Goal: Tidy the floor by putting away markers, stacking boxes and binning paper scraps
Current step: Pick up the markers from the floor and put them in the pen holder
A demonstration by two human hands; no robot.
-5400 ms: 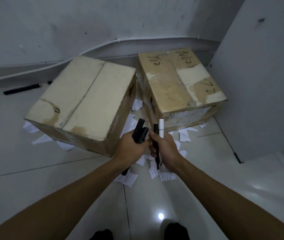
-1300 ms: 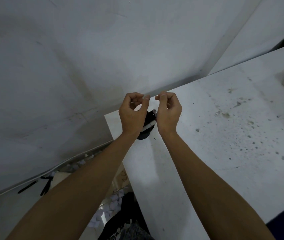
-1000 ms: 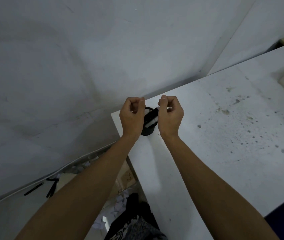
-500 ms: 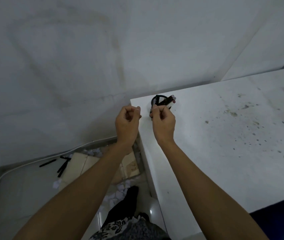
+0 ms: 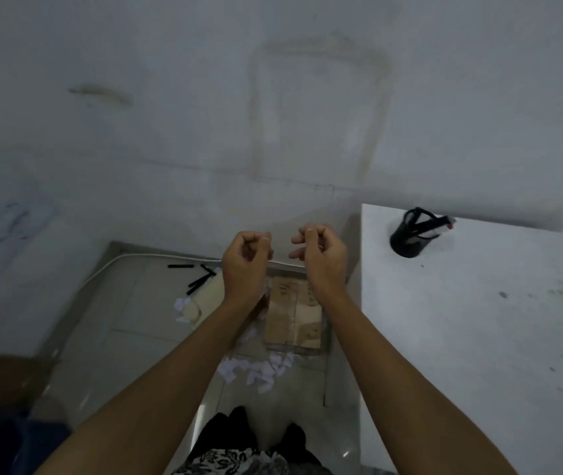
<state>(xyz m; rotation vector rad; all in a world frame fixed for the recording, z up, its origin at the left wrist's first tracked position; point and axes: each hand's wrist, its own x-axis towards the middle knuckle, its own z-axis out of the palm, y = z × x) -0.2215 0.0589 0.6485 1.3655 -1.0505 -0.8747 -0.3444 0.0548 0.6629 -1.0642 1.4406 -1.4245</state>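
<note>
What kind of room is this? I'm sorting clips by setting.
Probably a plain storeroom or office corner: bare stained wall, tiled floor with cardboard boxes and paper scraps, and a white table bearing a black pen holder.

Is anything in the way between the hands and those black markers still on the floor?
Nothing visible blocks them. The black markers lie in the open on the tiles by the wall, just left of the boxes. The left hand and right hand are both empty, held up above the boxes.
</note>
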